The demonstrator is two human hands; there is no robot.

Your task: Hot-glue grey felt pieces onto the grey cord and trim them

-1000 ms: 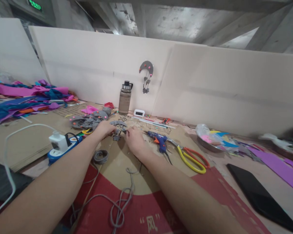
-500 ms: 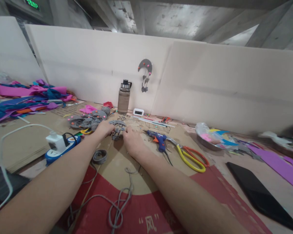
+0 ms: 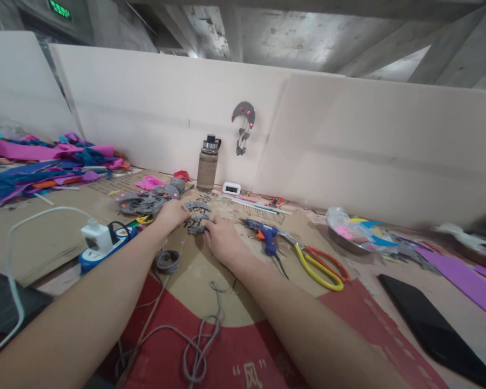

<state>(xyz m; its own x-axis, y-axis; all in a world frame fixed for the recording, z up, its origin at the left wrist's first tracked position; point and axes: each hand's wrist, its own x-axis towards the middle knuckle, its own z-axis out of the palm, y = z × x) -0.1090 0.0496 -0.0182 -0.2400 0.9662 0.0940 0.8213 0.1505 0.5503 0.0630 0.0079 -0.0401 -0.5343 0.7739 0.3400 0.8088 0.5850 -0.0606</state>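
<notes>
On the cardboard in front of me lies a grey felt crescent ornament (image 3: pixel 197 207), with small grey felt pieces (image 3: pixel 196 229) below it. My left hand (image 3: pixel 172 215) is closed, fingertips pinched at the ornament's left edge. From the other side, the closed fingers of my right hand (image 3: pixel 222 239) grip the lower small pieces; the fingertips are partly hidden. Left of my hands sits a pile of similar grey crescents (image 3: pixel 146 200) dotted with pink and orange balls. A blue glue gun (image 3: pixel 267 233) lies right of my right hand, beside scissors (image 3: pixel 322 265) with yellow and orange handles.
A water bottle (image 3: pixel 208 167) and small white clock (image 3: pixel 231 188) stand by the white partition, where a finished-looking crescent (image 3: pixel 244 113) hangs. Grey cord (image 3: pixel 198 351), a cord roll (image 3: pixel 168 261), a blue power strip (image 3: pixel 105 254), a metal bowl (image 3: pixel 350 243) and a black phone (image 3: pixel 433 324) lie around.
My right hand has shifted slightly toward me along the ornament, and more of the small felt pieces shows between my hands. The whole view has moved slightly.
</notes>
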